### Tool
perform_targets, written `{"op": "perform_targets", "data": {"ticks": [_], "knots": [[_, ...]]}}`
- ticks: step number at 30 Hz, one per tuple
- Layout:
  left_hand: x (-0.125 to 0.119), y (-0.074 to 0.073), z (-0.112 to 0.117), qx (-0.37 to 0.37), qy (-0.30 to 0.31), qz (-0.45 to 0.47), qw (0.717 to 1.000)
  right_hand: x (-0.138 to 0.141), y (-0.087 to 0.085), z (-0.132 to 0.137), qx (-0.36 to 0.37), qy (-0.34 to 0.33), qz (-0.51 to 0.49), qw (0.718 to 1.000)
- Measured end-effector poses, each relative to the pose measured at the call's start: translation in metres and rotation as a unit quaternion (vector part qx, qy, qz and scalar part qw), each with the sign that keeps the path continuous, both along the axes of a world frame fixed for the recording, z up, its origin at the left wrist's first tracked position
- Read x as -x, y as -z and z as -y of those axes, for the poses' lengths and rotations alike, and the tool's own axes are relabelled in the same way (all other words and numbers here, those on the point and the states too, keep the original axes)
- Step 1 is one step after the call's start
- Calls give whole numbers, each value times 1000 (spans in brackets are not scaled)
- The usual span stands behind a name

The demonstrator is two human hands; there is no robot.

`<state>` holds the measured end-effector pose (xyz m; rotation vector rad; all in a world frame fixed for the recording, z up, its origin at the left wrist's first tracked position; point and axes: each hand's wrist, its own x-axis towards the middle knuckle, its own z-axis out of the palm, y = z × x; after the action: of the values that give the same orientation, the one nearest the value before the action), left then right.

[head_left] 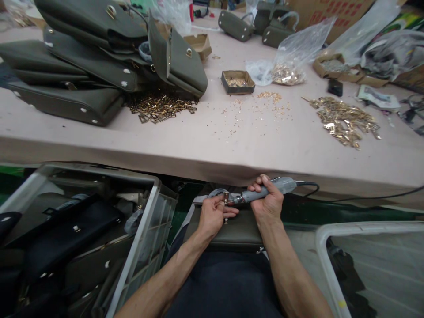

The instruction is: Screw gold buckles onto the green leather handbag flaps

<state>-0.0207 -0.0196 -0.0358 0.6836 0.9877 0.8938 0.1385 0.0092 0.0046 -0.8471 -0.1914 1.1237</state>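
Note:
An olive-green handbag lies across my lap. Wrapped round a grey corded electric screwdriver, my right hand points its tip to the left. The bit reaches a small gold metal fitting at the bag's far side. My left hand pinches at that fitting from the left, with its fingertips close to the bit. Whether a screw sits under the bit is too small to tell. A second small metal piece shows on the bag just below the fingers.
Stacked olive bags stand on the table's left. Dark metal fittings, a small box of tiny parts and gold fittings lie further right. Crates flank me: one with bags at left, another at right. A black cord trails right.

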Motion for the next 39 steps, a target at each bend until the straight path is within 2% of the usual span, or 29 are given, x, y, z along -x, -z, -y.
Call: {"op": "perform_targets", "data": {"ticks": [15, 23, 39], "knots": [[1, -5, 1, -1, 3, 4, 1000, 2, 2, -1, 4, 5, 9, 1000], [0, 0, 0, -2, 6, -2, 1000, 2, 2, -1, 3, 8, 11, 1000], [-1, -5, -1, 16, -6, -6, 1000, 7, -4, 4, -13, 17, 37, 999]]}}
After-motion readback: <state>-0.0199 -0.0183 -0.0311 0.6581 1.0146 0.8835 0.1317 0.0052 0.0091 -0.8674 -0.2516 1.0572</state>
